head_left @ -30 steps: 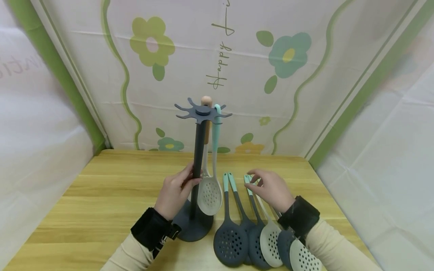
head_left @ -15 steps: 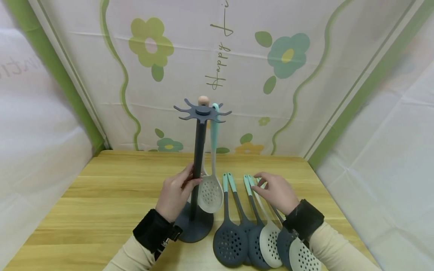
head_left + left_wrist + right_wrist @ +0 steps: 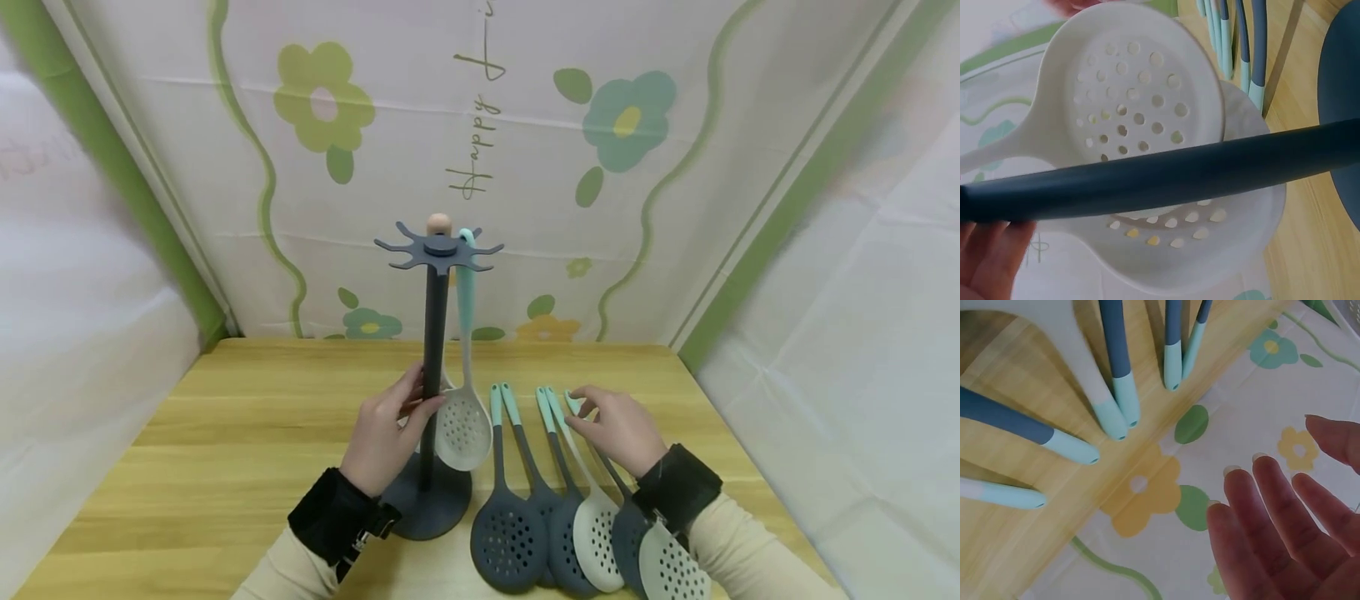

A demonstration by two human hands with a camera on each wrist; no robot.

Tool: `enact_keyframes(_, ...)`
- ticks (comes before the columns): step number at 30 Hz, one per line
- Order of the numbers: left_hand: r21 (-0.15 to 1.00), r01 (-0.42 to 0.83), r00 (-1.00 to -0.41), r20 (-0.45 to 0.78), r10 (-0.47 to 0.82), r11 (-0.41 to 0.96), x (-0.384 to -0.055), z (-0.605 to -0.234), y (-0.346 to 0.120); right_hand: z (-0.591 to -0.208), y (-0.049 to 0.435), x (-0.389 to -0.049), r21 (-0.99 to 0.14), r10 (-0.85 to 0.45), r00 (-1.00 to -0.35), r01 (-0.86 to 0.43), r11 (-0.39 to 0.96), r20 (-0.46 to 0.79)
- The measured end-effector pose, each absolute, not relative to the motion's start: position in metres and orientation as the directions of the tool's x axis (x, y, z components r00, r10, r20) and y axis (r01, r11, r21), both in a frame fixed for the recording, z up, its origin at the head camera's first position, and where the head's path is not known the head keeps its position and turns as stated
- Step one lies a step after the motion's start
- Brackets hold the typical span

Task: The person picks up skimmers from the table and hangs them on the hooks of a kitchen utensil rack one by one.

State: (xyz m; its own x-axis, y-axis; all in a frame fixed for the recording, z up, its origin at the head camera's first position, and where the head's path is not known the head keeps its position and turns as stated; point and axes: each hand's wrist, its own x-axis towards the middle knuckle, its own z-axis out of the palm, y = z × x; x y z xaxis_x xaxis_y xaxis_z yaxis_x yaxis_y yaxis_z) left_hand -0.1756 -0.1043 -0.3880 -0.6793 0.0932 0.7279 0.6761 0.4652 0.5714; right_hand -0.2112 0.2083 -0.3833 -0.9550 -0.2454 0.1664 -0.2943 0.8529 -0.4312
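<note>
My left hand grips the dark pole of a utensil stand, thumb and fingers on either side of it. Hooked arms spread from the stand's top, and its round base rests on the table. A pale skimmer with a mint handle hangs there. Behind the pole hangs another utensil with a wooden handle, mostly hidden. Over the mint handles of the laid-out utensils hovers my right hand, fingers loosely bent; the right wrist view shows nothing in its fingers.
Right of the stand, several perforated utensils lie side by side, handles pointing away: dark skimmers, a pale slotted spoon and a pale skimmer near my right sleeve. A printed cloth rises behind the wooden table.
My right hand has shifted rightward along the handles. The stand's hook top has turned slightly, bringing the wooden handle behind the pole. My left hand keeps its grip.
</note>
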Motion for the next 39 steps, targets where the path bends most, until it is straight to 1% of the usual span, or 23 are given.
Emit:
enact_keyframes(5,0.651,0.666,-0.726,0.678,0.114,0.364,-0.176,-0.389,-0.108,-0.386,0.215,-0.212,-0.437,-0.237,-0.961,-0.277,0.856,0.145)
enact_keyframes(9,0.686,0.654,-0.747,0.651,0.132,0.318,-0.177,-0.391,-0.110,-0.389,0.222,-0.213,-0.440,-0.221,-0.967,-0.255,0.861,0.129)
enact_keyframes(13,0.719,0.627,-0.776,0.610,0.161,0.299,-0.177,-0.393,-0.111,-0.394,0.229,-0.214,-0.429,-0.222,-0.966,-0.257,0.866,0.130)
enact_keyframes(18,0.749,0.586,-0.810,0.558,0.181,0.309,-0.176,-0.397,-0.113,-0.398,0.236,-0.215,-0.415,-0.221,-0.965,-0.259,0.872,0.138)
enact_keyframes(25,0.752,0.570,-0.820,0.545,0.174,0.330,-0.175,-0.398,-0.113,-0.404,0.244,-0.219,-0.369,-0.207,-0.968,-0.247,0.896,0.145)
enact_keyframes(28,0.749,0.567,-0.822,0.543,0.172,0.343,-0.175,-0.398,-0.112,-0.407,0.248,-0.220,-0.360,-0.196,-0.973,-0.228,0.905,0.125)
enact_keyframes(35,0.732,0.588,-0.807,0.563,0.180,0.345,-0.176,-0.401,-0.111,-0.414,0.261,-0.224,-0.356,-0.174,-0.984,-0.179,0.917,0.046)
enact_keyframes(39,0.724,0.594,-0.801,0.572,0.176,0.350,-0.176,-0.402,-0.110,-0.420,0.270,-0.224,-0.348,-0.162,-0.986,-0.161,0.924,0.028)
